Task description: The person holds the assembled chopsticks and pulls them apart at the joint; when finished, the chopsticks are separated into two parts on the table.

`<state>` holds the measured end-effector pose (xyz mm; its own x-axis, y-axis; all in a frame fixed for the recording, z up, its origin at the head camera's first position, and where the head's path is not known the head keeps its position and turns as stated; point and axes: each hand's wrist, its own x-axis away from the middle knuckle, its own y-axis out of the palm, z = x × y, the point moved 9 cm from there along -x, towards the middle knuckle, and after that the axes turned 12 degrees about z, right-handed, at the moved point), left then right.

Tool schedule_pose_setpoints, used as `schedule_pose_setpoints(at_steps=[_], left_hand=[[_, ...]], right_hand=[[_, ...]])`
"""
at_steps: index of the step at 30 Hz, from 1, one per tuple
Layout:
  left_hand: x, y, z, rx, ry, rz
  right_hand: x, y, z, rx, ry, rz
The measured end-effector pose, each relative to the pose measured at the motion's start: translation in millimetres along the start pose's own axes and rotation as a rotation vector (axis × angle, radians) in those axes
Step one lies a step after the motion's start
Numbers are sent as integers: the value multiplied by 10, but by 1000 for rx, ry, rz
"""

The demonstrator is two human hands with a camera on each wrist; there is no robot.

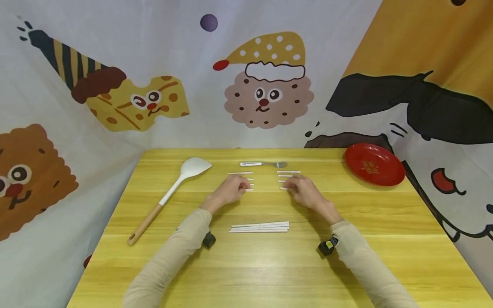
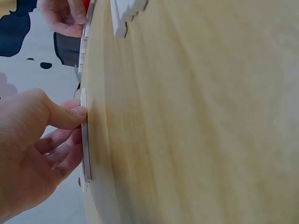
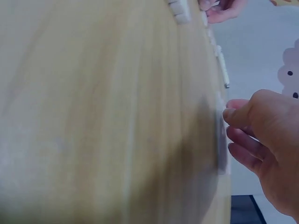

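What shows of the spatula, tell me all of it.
The spatula has a broad white head, perhaps silicone, with a pointed corner, a white shaft and a light-brown handle that looks wooden. It lies aslant on the table, left of the left hand, head toward the far edge, handle nearer. Nothing but the table touches it.

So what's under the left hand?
In the head view, right-hand ends of thin white sticks poke out from under the left hand; whatever else it covers can't be seen there.

The head view faces forward-down over the surface [image 1: 262,267]; both wrist views skim it closely, sharing white sticks [image 1: 262,227].
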<state>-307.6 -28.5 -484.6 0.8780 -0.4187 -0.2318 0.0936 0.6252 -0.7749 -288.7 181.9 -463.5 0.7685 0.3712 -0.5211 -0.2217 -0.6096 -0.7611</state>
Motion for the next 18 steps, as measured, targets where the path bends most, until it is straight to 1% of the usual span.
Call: schedule_pose_setpoints(at_steps=[4, 7, 10, 14, 18], left_hand=[[5, -24, 36, 1, -1, 5], [23, -72, 111, -15, 16, 16], [73, -138, 263, -21, 50, 14], [171, -193, 495, 3, 95, -17], [256, -215, 606, 2, 106, -42]], right_hand=[[-20, -61, -30, 5, 24, -1], [-35, -116, -86, -21, 42, 7], [-39, -158, -155, -49, 55, 20], [-16, -188, -258, -64, 49, 35], [-2, -202, -379, -92, 60, 30]])
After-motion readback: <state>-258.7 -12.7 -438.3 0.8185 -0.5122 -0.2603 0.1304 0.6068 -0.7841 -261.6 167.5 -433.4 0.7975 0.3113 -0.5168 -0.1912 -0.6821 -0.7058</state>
